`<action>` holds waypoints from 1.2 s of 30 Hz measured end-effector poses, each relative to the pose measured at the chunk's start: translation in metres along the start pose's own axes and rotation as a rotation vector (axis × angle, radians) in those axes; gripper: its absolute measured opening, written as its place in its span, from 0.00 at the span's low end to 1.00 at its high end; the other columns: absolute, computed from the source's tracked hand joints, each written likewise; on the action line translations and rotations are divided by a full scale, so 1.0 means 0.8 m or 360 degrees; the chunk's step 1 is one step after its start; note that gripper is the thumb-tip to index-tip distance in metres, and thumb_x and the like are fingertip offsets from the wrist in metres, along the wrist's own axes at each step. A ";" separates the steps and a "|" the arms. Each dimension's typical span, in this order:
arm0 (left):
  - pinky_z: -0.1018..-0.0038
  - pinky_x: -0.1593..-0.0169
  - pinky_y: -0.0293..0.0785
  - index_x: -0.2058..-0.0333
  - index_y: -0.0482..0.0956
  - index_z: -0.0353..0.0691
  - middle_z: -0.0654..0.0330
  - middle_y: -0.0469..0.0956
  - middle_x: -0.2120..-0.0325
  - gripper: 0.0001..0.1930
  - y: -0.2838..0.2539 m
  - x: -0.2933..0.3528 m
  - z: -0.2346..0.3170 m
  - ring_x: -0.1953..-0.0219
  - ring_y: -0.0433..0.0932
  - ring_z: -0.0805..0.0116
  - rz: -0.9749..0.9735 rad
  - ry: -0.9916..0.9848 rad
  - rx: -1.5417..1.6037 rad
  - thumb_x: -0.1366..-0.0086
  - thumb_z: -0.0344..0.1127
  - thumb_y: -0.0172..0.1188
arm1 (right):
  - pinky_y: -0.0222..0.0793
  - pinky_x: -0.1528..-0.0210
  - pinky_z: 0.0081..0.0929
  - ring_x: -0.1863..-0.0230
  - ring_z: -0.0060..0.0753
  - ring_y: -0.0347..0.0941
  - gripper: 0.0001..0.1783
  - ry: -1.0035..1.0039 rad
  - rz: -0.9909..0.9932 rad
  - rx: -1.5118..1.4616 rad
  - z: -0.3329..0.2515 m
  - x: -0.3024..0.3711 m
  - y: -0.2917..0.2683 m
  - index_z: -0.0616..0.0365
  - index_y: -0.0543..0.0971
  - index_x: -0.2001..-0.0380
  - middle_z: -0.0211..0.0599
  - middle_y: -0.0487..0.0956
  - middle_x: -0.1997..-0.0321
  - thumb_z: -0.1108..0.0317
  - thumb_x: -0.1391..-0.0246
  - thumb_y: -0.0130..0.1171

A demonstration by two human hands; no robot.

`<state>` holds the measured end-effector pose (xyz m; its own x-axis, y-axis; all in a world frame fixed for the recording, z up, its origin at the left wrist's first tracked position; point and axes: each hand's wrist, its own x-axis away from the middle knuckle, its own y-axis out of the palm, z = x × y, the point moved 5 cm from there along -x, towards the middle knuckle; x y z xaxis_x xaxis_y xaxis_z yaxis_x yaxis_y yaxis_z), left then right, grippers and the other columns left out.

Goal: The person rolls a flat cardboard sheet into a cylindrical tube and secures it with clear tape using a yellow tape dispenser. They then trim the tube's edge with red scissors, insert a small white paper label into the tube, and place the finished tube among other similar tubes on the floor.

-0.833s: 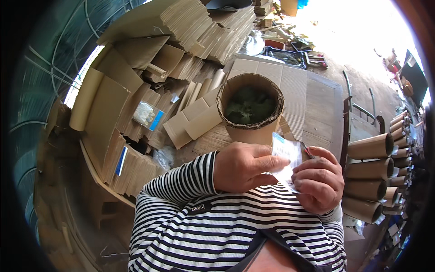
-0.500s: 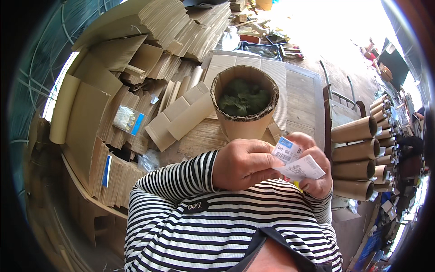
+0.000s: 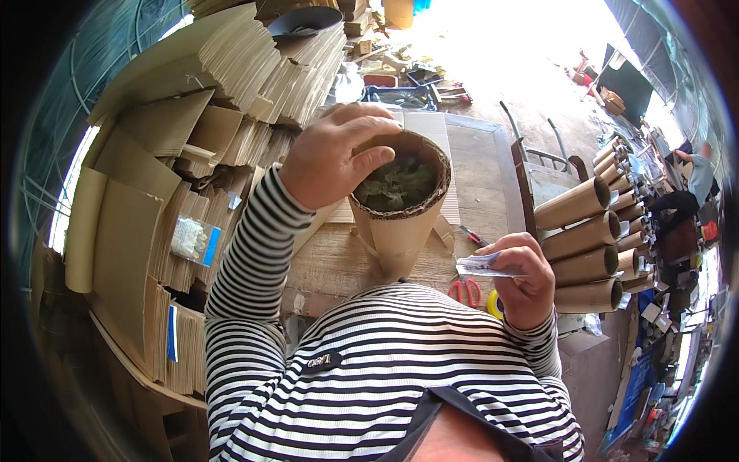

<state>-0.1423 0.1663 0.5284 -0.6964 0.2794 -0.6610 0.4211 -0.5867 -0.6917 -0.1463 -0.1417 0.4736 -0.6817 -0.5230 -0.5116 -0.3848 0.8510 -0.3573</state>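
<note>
A tall brown cardboard tube stands upright in front of me, with a green leafy plant inside it. My left hand is at the tube's upper left rim, its thumb spread from the fingers over the opening. Whether it touches the rim I cannot tell. To the right of the tube, my right hand pinches a white paper label between thumb and fingers. Below that label lie red-handled scissors and a yellow ring-shaped thing, partly hidden by my hand. A red-and-black-handled tool lies just above.
Stacks of flat cardboard fill the left side, with a clear plastic bag on them. Several cardboard tubes lie piled at the right, beside a metal-framed cart. Another person is at the far right.
My left hand has let go of the labels and moved up and left to the tube's rim. My right hand keeps hold of a label. The scissors have come into view.
</note>
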 end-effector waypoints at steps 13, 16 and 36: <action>0.59 0.36 0.71 0.44 0.81 0.44 0.47 0.72 0.38 0.20 0.062 -0.015 0.003 0.39 0.73 0.47 -0.0517 -0.0067 0.0092 0.35 0.36 0.64 | 0.72 0.56 0.15 0.59 0.15 0.76 0.16 0.0224 0.0534 0.0177 0.018 -0.050 -0.016 0.67 0.76 0.50 0.30 0.81 0.61 0.82 0.40 0.62; 0.60 0.37 0.73 0.51 0.85 0.42 0.47 0.72 0.38 0.16 0.065 -0.017 0.003 0.39 0.74 0.47 -0.0365 -0.0045 0.0219 0.38 0.28 0.64 | 0.73 0.56 0.16 0.57 0.15 0.76 0.16 -0.0132 0.0529 0.0163 0.008 -0.084 -0.005 0.66 0.76 0.49 0.32 0.81 0.57 0.82 0.40 0.62; 0.56 0.37 0.73 0.53 0.83 0.43 0.45 0.68 0.36 0.18 0.058 -0.009 -0.020 0.38 0.73 0.42 -0.0270 -0.0034 0.0225 0.42 0.26 0.56 | 0.80 0.58 0.39 0.64 0.45 0.82 0.42 0.0054 -0.0313 0.1150 -0.006 -0.218 0.067 0.55 0.58 0.28 0.48 0.83 0.61 0.72 0.44 0.64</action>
<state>-0.1084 0.1496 0.4966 -0.7632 0.3681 -0.5311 0.2119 -0.6339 -0.7439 -0.0513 -0.0045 0.5474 -0.6659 -0.6506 -0.3651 -0.0050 0.4933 -0.8699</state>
